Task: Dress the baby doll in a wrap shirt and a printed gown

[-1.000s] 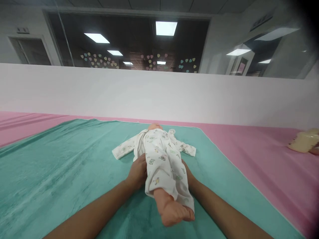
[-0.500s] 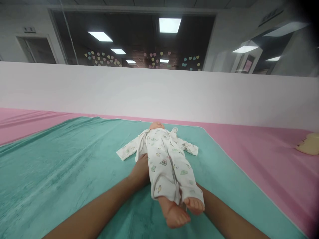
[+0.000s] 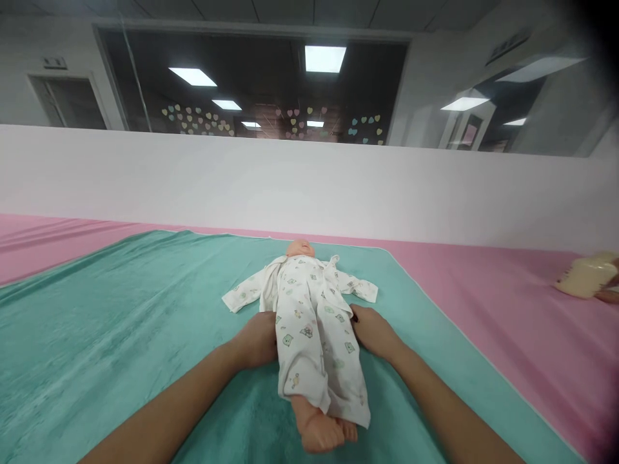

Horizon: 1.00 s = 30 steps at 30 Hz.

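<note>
A baby doll (image 3: 301,249) lies on its back on a teal blanket (image 3: 145,322), head away from me and feet towards me. It wears a white printed top (image 3: 246,288) with sleeves spread out, and matching trousers (image 3: 302,335). One bare foot (image 3: 322,433) sticks out; the other is mostly covered by the trouser leg. At the doll's hip on the left side, my left hand (image 3: 258,338) is closed against the clothes, its fingertips hidden. On the opposite side, my right hand (image 3: 374,332) has its fingers curled in on the clothes where top and trousers meet.
Pink cloth (image 3: 464,277) borders the blanket. Behind it runs a low white wall (image 3: 290,183) with a window (image 3: 271,84) above. At the right edge is a pale yellow object (image 3: 583,277) with something skin-coloured beside it, partly cut off.
My right hand has come out from behind the doll's legs to its right side. The legs have dropped lower, and one trouser leg now hangs over a foot. My left hand has shifted slightly nearer.
</note>
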### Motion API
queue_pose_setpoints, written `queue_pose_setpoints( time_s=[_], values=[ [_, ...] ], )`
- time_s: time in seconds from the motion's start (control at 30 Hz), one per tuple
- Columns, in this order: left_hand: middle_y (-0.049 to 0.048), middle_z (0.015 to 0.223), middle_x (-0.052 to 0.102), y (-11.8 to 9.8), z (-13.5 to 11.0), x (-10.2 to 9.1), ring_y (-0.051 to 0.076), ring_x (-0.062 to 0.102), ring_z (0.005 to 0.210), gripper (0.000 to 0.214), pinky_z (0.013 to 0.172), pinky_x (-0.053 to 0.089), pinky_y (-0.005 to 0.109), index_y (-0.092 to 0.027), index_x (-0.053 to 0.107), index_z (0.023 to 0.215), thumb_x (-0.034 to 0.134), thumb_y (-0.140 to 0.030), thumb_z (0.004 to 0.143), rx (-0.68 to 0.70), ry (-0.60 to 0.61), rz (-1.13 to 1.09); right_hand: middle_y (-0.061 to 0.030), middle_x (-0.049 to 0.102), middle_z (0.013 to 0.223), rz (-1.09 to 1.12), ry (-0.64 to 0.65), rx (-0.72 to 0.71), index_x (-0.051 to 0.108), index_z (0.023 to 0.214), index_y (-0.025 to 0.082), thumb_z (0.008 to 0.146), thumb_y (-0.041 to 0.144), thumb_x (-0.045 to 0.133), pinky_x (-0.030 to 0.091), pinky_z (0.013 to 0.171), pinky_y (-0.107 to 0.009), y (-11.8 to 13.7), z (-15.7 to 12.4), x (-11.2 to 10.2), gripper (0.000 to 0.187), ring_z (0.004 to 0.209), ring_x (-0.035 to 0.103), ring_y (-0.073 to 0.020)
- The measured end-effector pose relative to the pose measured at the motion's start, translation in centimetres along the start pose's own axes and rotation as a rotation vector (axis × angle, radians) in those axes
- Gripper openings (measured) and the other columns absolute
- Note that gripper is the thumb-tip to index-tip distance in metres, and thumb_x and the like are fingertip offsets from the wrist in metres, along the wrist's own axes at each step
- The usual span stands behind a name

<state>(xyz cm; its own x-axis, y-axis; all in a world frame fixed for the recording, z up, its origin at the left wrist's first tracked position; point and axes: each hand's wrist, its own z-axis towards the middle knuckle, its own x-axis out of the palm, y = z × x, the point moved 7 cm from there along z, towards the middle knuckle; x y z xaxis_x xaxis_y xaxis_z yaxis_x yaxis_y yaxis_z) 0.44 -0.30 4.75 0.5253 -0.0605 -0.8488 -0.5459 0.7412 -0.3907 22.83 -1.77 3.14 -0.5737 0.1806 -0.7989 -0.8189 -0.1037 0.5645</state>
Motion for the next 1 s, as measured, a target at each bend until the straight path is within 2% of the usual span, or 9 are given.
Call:
queue_pose_setpoints(
  time_s=[0.1, 0.23, 0.37, 0.47, 0.63, 0.73, 0.8, 0.87, 1.0],
  values=[
    [0.0041, 0.082, 0.067, 0.5, 0.0, 0.3, 0.019, 0.058, 0.073, 0.019, 0.065, 0.04, 0.027, -0.021, 0.065, 0.075, 0.047, -0.022, 0.074, -0.01, 0.103, -0.007, 0.0005, 0.056, 0.065, 0.034, -0.18, 0.047, 0.052, 0.068, 0.022, 0.077, 0.025, 0.041, 0.033, 0.053, -0.026, 0.3, 0.2, -1.5, 0.015, 0.06, 0.049, -0.0159],
    [0.0014, 0.067, 0.061, 2.5, 0.3, -1.2, 0.016, 0.054, 0.066, 0.021, 0.062, 0.038, 0.025, -0.018, 0.06, 0.063, 0.043, -0.024, 0.075, -0.179, -0.024, -0.077, -0.0028, 0.058, 0.089, 0.232, -0.361, -0.076, 0.054, 0.091, 0.022, 0.085, 0.039, 0.04, 0.041, 0.067, -0.028, 2.5, -0.8, -3.0, 0.023, 0.08, 0.053, -0.0171],
    [0.0002, 0.073, 0.059, 5.8, -0.3, -3.8, 0.016, 0.052, 0.068, 0.024, 0.064, 0.039, 0.026, -0.019, 0.057, 0.078, 0.038, -0.034, 0.081, -0.408, -0.37, -0.167, -0.0057, 0.052, 0.111, 0.282, -0.219, -0.237, 0.052, 0.108, 0.025, 0.083, 0.044, 0.048, 0.042, 0.084, -0.032, 4.9, -1.3, -1.9, 0.032, 0.102, 0.048, -0.0199],
    [0.0008, 0.079, 0.058, 8.5, -1.1, -4.2, 0.017, 0.053, 0.072, 0.028, 0.066, 0.041, 0.027, -0.019, 0.053, 0.096, 0.042, -0.039, 0.079, -0.603, -0.514, -0.154, -0.0055, 0.05, 0.115, 0.228, -0.221, -0.273, 0.054, 0.1, 0.025, 0.081, 0.04, 0.051, 0.037, 0.093, -0.036, 5.7, -0.9, -1.4, 0.024, 0.11, 0.044, -0.0211],
    [0.0033, 0.086, 0.052, 9.7, -0.2, -2.4, 0.019, 0.051, 0.079, 0.035, 0.073, 0.039, 0.03, -0.017, 0.054, 0.095, 0.043, -0.046, 0.078, -0.594, -0.364, -0.003, -0.0041, 0.054, 0.117, 0.344, -0.238, -0.302, 0.047, 0.075, 0.022, 0.088, 0.033, 0.038, 0.032, 0.097, -0.038, 6.3, 0.3, -1.5, 0.02, 0.116, 0.043, -0.0203],
    [0.0044, 0.089, 0.052, 9.7, 0.1, -2.1, 0.02, 0.05, 0.081, 0.042, 0.076, 0.04, 0.032, -0.016, 0.055, 0.096, 0.048, -0.051, 0.074, -0.588, -0.366, -0.071, -0.001, 0.059, 0.086, 0.505, -0.254, -0.195, 0.042, 0.076, 0.022, 0.089, 0.037, 0.035, 0.041, 0.079, -0.032, 5.4, 0.1, -2.0, 0.021, 0.091, 0.055, -0.018],
    [0.0064, 0.094, 0.055, 9.6, 0.2, -2.3, 0.023, 0.051, 0.088, 0.043, 0.081, 0.039, 0.033, -0.015, 0.057, 0.095, 0.053, -0.051, 0.071, -0.576, -0.387, -0.173, 0.0022, 0.052, 0.069, 0.571, -0.273, -0.138, 0.042, 0.076, 0.022, 0.089, 0.042, 0.036, 0.041, 0.065, -0.028, 4.8, -0.5, -2.3, 0.024, 0.07, 0.053, -0.0156],
    [0.0082, 0.103, 0.056, 9.2, 0.3, -2.3, 0.025, 0.05, 0.098, 0.038, 0.087, 0.036, 0.034, -0.016, 0.06, 0.086, 0.055, -0.05, 0.07, -0.548, -0.386, -0.277, 0.0023, 0.052, 0.067, 0.592, -0.197, -0.147, 0.043, 0.075, 0.022, 0.088, 0.045, 0.038, 0.039, 0.06, -0.027, 5.1, -1.1, -2.0, 0.027, 0.064, 0.05, -0.0146],
    [0.0064, 0.113, 0.057, 8.5, 0.1, -2.2, 0.024, 0.05, 0.104, 0.033, 0.087, 0.037, 0.031, -0.018, 0.057, 0.068, 0.053, -0.05, 0.074, -0.555, -0.388, -0.465, -0.0028, 0.062, 0.089, 0.561, 0.033, -0.227, 0.055, 0.087, 0.023, 0.089, 0.044, 0.038, 0.043, 0.07, -0.03, 7.0, -2.3, -0.8, 0.027, 0.078, 0.056, -0.0172]
  ],
)
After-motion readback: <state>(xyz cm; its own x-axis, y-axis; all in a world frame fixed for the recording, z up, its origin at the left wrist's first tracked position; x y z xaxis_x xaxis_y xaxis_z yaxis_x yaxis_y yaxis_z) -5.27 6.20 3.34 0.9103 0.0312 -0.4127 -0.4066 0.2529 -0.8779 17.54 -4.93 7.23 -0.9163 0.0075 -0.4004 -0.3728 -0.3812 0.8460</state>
